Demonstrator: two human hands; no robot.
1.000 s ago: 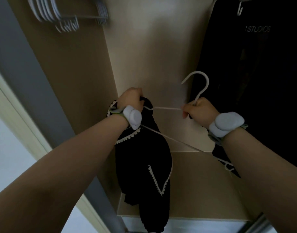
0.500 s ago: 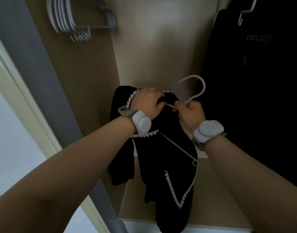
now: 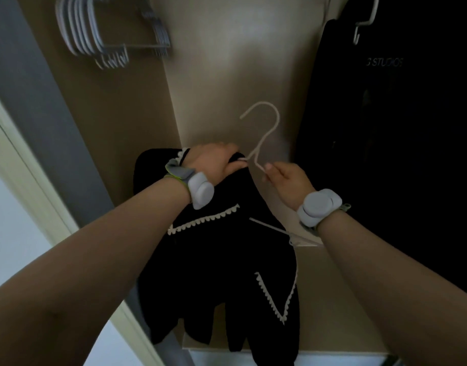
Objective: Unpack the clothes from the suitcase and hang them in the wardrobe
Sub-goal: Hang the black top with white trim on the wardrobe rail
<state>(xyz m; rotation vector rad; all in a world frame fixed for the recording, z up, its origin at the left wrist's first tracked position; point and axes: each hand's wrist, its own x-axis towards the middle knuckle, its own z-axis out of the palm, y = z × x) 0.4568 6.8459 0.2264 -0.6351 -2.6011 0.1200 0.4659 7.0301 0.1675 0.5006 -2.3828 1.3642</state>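
Black garment with white scalloped trim, frame centre: your left hand grips its top; your right hand pinches the white wire hanger.

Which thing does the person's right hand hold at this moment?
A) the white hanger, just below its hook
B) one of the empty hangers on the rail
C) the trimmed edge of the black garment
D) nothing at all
A: the right hand pinches the white hanger just below its hook, while the left hand grips the top of the black garment.
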